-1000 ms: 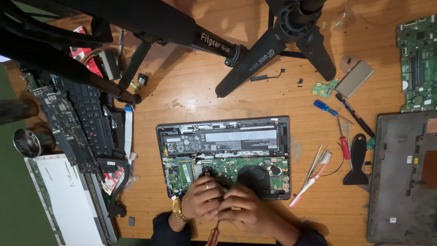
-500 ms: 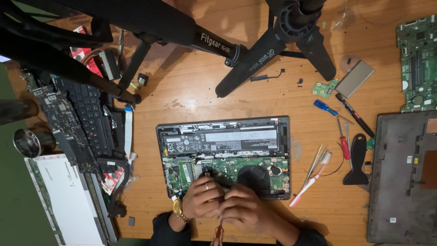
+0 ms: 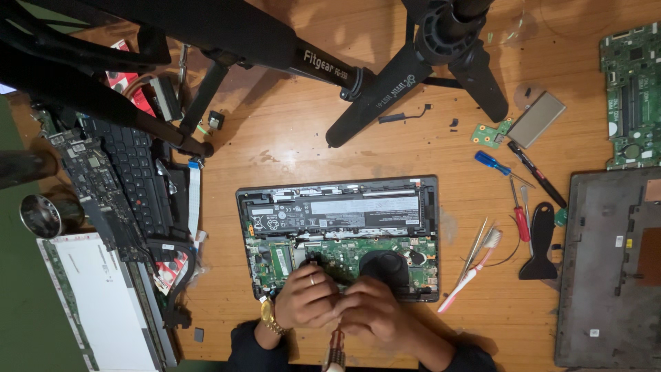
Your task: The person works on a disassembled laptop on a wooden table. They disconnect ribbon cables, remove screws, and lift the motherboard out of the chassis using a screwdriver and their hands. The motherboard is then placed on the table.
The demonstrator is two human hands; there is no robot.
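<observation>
i see an opened laptop lying on the wooden desk, its long black battery bearing a pale label strip. my left hand and right hand are curled together around a red-handled screwdriver at the laptop's near edge, barely shifted since a moment ago.

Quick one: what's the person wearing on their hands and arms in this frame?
Both hands are bare, no gloves. The left hand has a ring on one finger and a gold-coloured wristwatch at the wrist. The right hand shows no ring or watch. Both forearms are in dark sleeves, reaching to the wrists.
</observation>
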